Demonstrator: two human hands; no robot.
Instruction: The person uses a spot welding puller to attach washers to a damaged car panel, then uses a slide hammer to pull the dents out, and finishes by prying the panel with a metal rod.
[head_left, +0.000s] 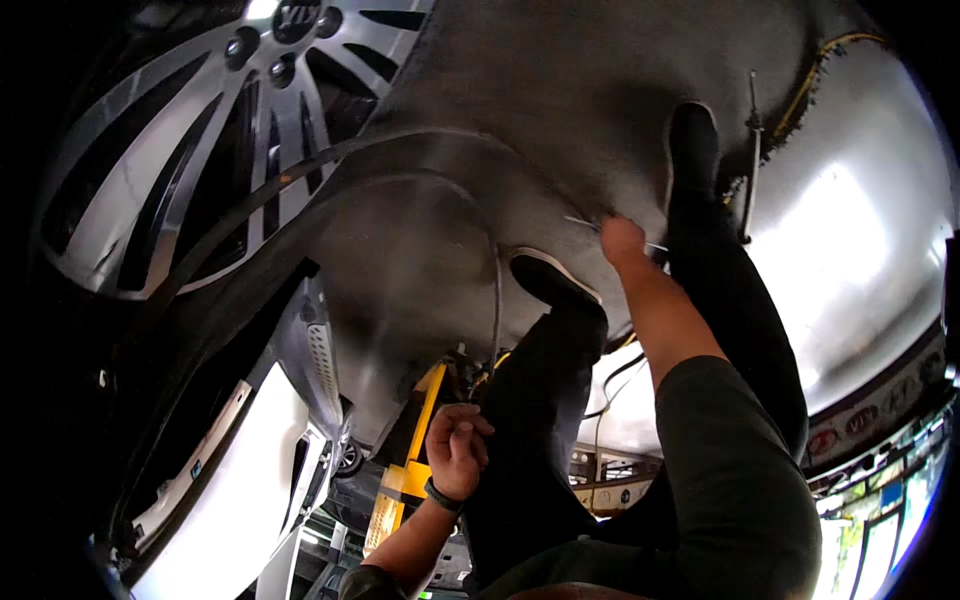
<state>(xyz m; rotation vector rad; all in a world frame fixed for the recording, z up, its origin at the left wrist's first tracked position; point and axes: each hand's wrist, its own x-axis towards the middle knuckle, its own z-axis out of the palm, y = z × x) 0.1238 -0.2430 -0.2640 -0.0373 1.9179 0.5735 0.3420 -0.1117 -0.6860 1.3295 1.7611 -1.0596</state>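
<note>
My right hand (622,240) reaches down between my legs, low over the grey floor, fingers closed around a thin metal rod (583,221). One end of the rod pokes out to the left of my fist and the other to the right, near my trouser leg. A dark hose (450,131) curves from close to this hand toward the car wheel (245,130). My left hand (458,450), with a dark band on its wrist, hangs beside my left thigh. Its fingers are loosely bent with the thumb apart, and I see nothing in it.
A second dark hose (493,250) loops over the floor past my left shoe (555,278). Near my right shoe (692,135) lies a long metal tool (752,175), beside a yellow-and-black line (800,95). Yellow equipment (408,480) and a white car panel (230,500) are at left.
</note>
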